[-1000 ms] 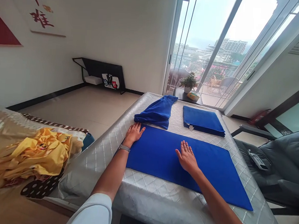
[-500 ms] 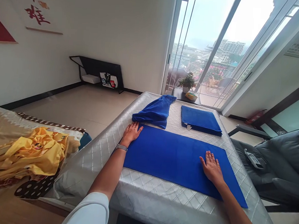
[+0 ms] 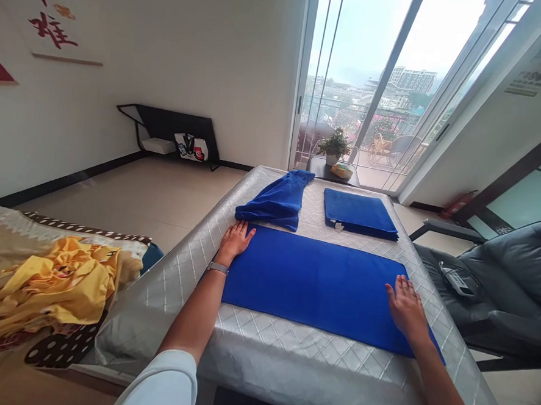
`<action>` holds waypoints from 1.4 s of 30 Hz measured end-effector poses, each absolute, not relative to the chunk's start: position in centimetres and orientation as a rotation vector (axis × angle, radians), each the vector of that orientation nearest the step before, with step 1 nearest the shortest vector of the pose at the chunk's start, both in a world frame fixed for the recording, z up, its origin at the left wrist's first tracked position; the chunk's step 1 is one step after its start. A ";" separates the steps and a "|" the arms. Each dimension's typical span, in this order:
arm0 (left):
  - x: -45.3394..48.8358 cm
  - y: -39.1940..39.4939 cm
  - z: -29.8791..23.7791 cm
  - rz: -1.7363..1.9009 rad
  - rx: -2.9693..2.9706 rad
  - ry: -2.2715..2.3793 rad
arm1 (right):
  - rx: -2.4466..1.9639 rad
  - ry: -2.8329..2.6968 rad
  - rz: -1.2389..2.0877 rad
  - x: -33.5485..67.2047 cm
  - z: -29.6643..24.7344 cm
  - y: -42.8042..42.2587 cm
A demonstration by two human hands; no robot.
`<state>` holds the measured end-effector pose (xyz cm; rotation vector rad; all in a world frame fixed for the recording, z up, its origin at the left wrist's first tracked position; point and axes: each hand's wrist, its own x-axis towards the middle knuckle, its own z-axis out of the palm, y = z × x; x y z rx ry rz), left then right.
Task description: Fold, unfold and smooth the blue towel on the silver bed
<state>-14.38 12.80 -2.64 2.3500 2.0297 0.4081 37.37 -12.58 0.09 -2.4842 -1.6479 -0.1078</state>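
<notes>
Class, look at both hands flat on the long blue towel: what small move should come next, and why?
Probably fold it: the right hand lies at the right end of the blue towel, the left hand pins the left end, and the cloth lies flat.

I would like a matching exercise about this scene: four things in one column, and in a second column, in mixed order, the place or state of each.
Things:
1. left hand
2. right hand
3. folded blue towel
4. yellow cloth

Places or states:
A. lies neatly at the far right of the quilted table
B. flat on the right end of the spread blue towel
C. crumpled in a pile, off the table, at the left
D. flat on the far left corner of the spread blue towel

Pairs: 1-D, 2-B, 3-A, 4-C
</notes>
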 end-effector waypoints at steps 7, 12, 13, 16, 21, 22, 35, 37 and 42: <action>-14.4 12.6 -2.5 0.420 2.353 2.018 | -2.164 -2.072 0.146 22.2 1.7 -10.2; -14.3 12.5 -2.4 0.419 2.362 2.025 | -2.110 -2.190 0.259 18.3 0.8 -10.4; -14.3 12.5 -2.4 0.419 2.363 2.022 | -2.124 -2.197 0.254 18.5 0.5 -10.6; -14.3 12.6 -2.5 0.421 2.348 2.011 | -2.199 -2.168 0.211 20.4 0.0 -11.5; -14.5 12.7 -2.7 0.462 2.343 1.996 | -2.323 -2.045 0.101 26.2 -0.9 -13.9; -14.5 12.8 -2.8 0.471 2.346 1.998 | -2.345 -2.017 0.072 27.7 -1.3 -14.6; -14.8 13.2 -3.4 0.463 2.378 2.019 | -2.551 -1.608 -0.104 43.4 -2.5 -21.4; -14.8 13.2 -3.4 0.456 2.375 2.014 | -2.540 -1.584 -0.157 41.9 -1.9 -21.1; -14.9 13.3 -3.5 0.463 2.375 2.006 | -2.362 -1.739 -0.102 32.3 -0.3 -18.7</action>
